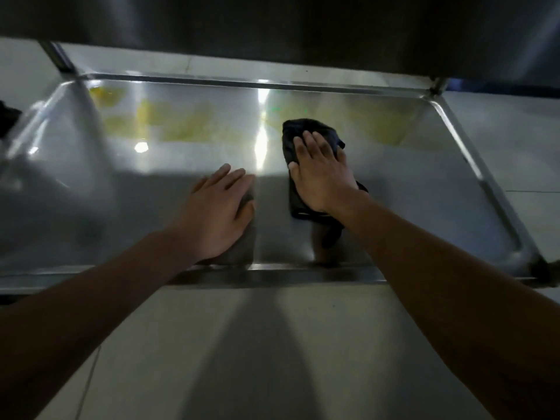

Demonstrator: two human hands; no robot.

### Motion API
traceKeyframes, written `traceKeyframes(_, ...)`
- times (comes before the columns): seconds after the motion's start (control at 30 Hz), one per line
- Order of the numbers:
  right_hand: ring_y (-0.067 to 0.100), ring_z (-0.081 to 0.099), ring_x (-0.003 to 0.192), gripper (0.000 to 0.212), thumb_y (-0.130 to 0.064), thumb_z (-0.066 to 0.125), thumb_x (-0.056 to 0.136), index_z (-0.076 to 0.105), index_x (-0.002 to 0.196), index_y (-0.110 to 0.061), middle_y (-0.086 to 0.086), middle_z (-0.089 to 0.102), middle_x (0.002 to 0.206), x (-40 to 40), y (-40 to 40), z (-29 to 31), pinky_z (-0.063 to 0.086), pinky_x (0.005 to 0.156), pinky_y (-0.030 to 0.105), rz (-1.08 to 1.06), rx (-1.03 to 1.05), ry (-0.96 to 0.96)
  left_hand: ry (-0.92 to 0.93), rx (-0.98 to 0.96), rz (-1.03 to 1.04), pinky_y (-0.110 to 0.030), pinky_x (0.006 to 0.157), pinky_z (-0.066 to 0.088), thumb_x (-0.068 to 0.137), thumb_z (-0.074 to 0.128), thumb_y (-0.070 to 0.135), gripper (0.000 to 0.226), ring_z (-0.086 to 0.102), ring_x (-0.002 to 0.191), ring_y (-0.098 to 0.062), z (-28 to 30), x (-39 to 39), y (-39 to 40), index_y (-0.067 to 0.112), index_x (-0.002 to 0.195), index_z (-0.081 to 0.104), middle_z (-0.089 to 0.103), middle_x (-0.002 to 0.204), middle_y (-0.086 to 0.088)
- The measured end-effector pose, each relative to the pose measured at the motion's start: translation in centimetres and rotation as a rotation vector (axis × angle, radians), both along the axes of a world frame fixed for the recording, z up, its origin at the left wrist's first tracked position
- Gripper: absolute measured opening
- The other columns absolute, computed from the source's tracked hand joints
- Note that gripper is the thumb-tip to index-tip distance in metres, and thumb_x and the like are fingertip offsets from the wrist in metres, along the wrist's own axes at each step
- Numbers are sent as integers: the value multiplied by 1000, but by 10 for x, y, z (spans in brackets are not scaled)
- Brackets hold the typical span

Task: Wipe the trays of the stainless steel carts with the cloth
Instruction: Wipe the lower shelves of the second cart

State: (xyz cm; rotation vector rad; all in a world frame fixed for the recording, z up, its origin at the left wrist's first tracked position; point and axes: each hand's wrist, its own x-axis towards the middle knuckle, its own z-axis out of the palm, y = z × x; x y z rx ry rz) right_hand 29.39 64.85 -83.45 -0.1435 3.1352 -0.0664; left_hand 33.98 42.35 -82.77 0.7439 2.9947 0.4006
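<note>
Our right hand (pixel 321 174) presses the dark cloth (pixel 306 137) flat on the tray (pixel 424 183), fingers straight. Left hand (pixel 219 212) lies spread on bare steel, holding nothing, hands apart. Yellow smears (pixel 169 119) sit just beyond the cloth; we'd push far-left with firm overlapping strokes, left hand bracing.

Below you lies a pale grey tiled floor (pixel 230 353) crossed by dark shadow bands, it runs on past both ends of the cart, and bright ceiling light glares back off the steel.
</note>
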Motion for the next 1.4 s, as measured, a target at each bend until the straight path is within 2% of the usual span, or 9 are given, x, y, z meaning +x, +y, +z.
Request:
traceKeyframes(0.17,20,0,154,60,-42,23,106,11,160,-16,5,6,168,-13,-64,-1,10,123,49,52,7,12,1,29,87,-51,116,28,95,30,47,62,27,146,-28,-1,-3,-63,14,146,41,40,153,-8)
traceKeyframes(0.47,21,3,154,60,-41,24,106,14,159,-16,5,9,168,-34,-170,-5,14,122,49,159,34,31,-1,55,215,-47,116,28,101,35,39,51,29,143,-25,9,-1,-168,13,145,41,41,152,-8)
traceKeyframes(0.77,22,6,154,61,-42,22,106,14,160,-14,6,12,168,-46,-273,-5,14,122,48,310,68,35,-79,81,354,-40,120,11,103,32,40,52,12,150,-20,8,11,-236,19,151,33,25,161,-2)
traceKeyframes(0.97,23,5,155,61,-41,20,107,13,160,-14,7,11,168,-48,-335,-5,14,123,52,399,39,17,-36,51,341,-42,121,15,102,34,38,50,17,148,-23,6,24,-269,15,146,40,31,158,-6)
traceKeyframes(1.07,21,4,155,60,-42,19,107,13,160,-15,5,11,168,-50,-356,-5,12,123,50,440,35,20,-15,-3,302,-47,113,30,99,27,41,47,32,136,-26,2,29,-278,13,129,50,45,141,-9)
traceKeyframes(1.13,21,5,155,59,-41,20,107,15,160,-16,4,12,168,-52,-368,-4,12,123,49,462,39,25,-34,12,307,-47,109,34,98,27,41,43,36,130,-28,1,30,-281,14,122,50,48,131,-9)
traceKeyframes(1.3,20,4,155,59,-42,21,107,14,160,-18,3,11,168,-60,-389,-2,12,123,49,494,28,14,-32,59,296,-45,115,29,95,27,45,55,27,142,-23,-1,30,-281,18,142,38,37,150,-2)
traceKeyframes(1.4,19,3,155,59,-43,21,107,14,160,-18,2,10,168,-65,-386,-1,12,123,47,503,-7,8,-41,57,302,-46,114,30,95,27,44,53,29,141,-24,0,29,-282,17,138,42,39,148,-3)
